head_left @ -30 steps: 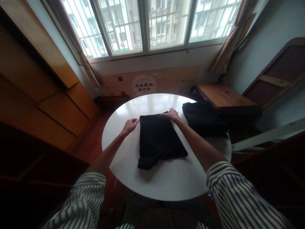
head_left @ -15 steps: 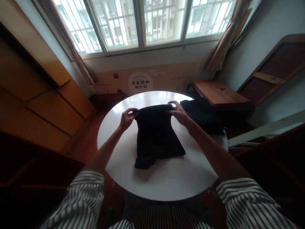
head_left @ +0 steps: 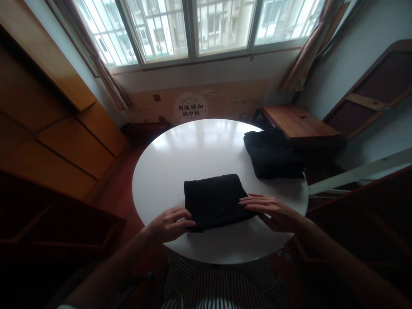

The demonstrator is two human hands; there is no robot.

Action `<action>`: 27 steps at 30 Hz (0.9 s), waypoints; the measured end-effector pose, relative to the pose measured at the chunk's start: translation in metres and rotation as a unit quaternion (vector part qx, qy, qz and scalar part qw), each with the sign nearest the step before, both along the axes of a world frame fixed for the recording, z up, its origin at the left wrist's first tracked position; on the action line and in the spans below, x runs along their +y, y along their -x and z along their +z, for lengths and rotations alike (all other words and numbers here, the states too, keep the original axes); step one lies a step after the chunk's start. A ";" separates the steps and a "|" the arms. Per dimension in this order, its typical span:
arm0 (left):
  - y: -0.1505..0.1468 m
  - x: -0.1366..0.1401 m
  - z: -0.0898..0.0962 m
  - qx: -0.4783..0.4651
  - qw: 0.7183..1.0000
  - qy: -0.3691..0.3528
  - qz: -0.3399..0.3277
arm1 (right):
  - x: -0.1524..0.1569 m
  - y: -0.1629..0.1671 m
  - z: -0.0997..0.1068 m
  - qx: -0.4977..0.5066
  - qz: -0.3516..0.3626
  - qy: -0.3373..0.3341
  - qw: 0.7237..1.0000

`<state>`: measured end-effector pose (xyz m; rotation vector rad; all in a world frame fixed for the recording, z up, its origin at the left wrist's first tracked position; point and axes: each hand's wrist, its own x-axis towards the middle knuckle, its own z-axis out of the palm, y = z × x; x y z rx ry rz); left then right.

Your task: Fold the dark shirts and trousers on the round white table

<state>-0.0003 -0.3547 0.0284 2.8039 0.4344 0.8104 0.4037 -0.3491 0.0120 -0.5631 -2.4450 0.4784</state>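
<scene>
A black garment (head_left: 214, 201), folded into a rough rectangle, lies on the near half of the round white table (head_left: 170, 159). At its near left corner, my left hand (head_left: 170, 223) has its fingers bent and closed on the cloth's edge. My right hand (head_left: 268, 207) rests on the garment's right edge, its fingers stretched out fairly flat and the thumb lower down. A second folded black garment (head_left: 273, 154) sits at the table's right side, apart from my hands.
Beyond the table, to the right, stands a low wooden table (head_left: 301, 122). Yellow-brown cabinets (head_left: 80, 141) line the left side. A barred window (head_left: 222, 25) and a printed banner (head_left: 222, 101) are at the back. A pale rail (head_left: 357, 174) runs at the right.
The garment's far edge has been brought toward me, so it now lies folded shorter. Both hands came down from its top corners to the near left corner and right edge.
</scene>
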 end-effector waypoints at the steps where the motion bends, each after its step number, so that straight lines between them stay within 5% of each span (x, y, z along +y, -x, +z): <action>1: -0.003 0.000 0.002 0.008 1.000 0.017 -0.014 | 0.000 0.000 0.001 -0.006 0.011 -0.006 1.000; 4: -0.014 0.014 0.012 -0.023 0.997 0.075 -0.019 | 0.009 0.011 0.015 -0.001 -0.002 -0.018 1.000; 8: -0.033 0.065 0.022 -0.110 0.966 0.183 0.145 | 0.047 0.045 0.042 -0.023 -0.104 0.029 0.994; 10: -0.041 0.093 0.024 -0.060 0.936 0.289 0.194 | 0.073 0.062 0.052 -0.078 -0.140 0.091 0.983; 13: -0.044 0.119 0.027 0.090 0.886 0.418 0.179 | 0.108 0.077 0.060 -0.191 -0.162 0.223 0.942; 17: -0.040 0.117 0.032 0.205 0.852 0.459 0.147 | 0.129 0.080 0.061 -0.298 -0.113 0.311 0.896; 22: -0.038 0.103 0.055 0.162 0.907 0.368 0.120 | 0.113 0.081 0.086 -0.317 -0.074 0.228 0.917; 25: -0.039 0.098 0.084 0.077 0.966 0.170 0.179 | 0.092 0.081 0.118 -0.281 -0.167 0.054 0.943; 27: -0.040 0.095 0.099 0.004 0.975 0.012 0.222 | 0.080 0.081 0.134 -0.225 -0.243 -0.079 0.940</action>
